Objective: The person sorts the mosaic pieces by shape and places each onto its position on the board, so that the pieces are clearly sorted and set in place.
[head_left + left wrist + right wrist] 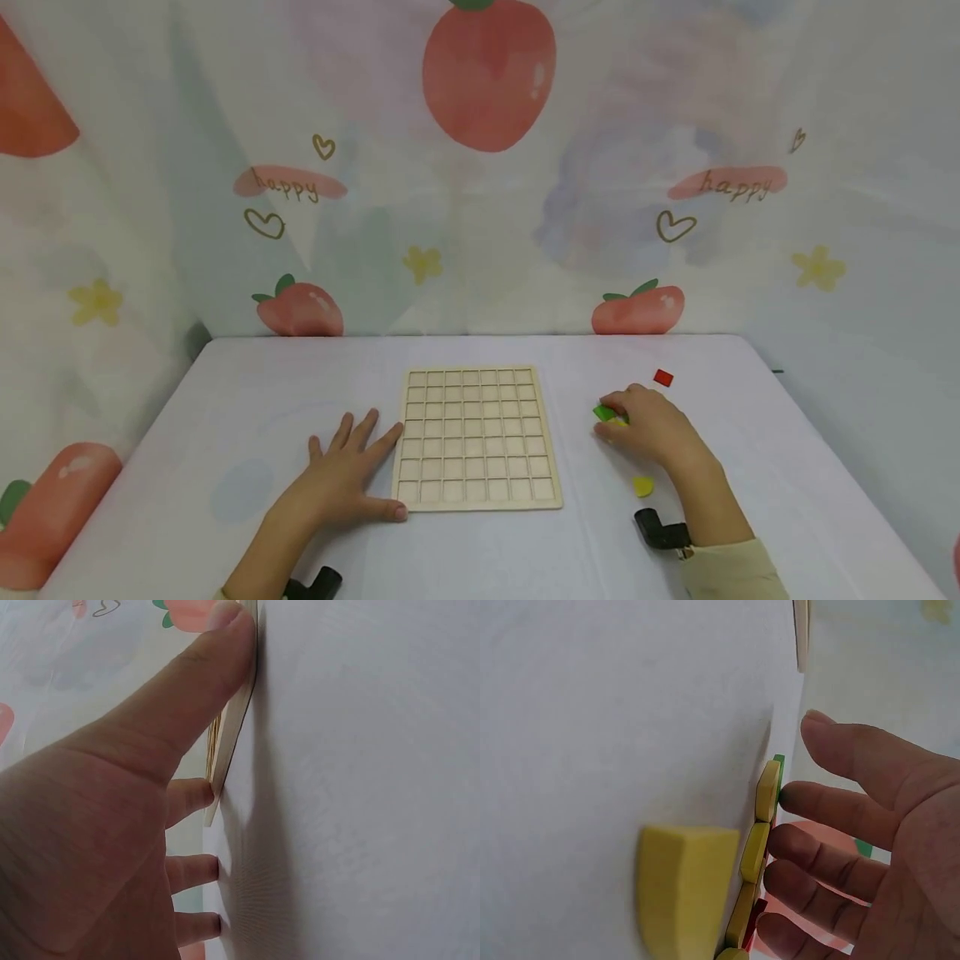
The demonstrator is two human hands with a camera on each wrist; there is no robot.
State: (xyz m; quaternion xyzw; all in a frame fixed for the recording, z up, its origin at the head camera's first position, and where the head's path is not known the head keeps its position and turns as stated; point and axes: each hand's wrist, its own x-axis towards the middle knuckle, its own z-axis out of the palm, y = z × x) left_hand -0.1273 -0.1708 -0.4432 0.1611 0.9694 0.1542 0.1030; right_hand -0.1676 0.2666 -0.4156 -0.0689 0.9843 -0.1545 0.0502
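A wooden grid board (pixel 480 506) with small square cells lies mid-table. My left hand (pixel 337 479) is spread at its left side, the thumb and index finger touching the frame's edge; the left wrist view shows the thumb on the rim (pixel 238 724). To the board's right, my right hand (pixel 660 425) is over a green piece (pixel 603 412) and a yellow piece (pixel 618 422), partly hidden by it. Its fingertips touch or nearly touch a row of yellow pieces (pixel 754 853), with green and red ones behind; the thumb is apart from them.
A loose yellow piece (pixel 642 486) lies on the near side of the right hand, large in the right wrist view. Beyond that hand lies a red piece (pixel 663 377). A fruit-patterned cloth (pixel 480 250) hangs behind the white table (pixel 262 375).
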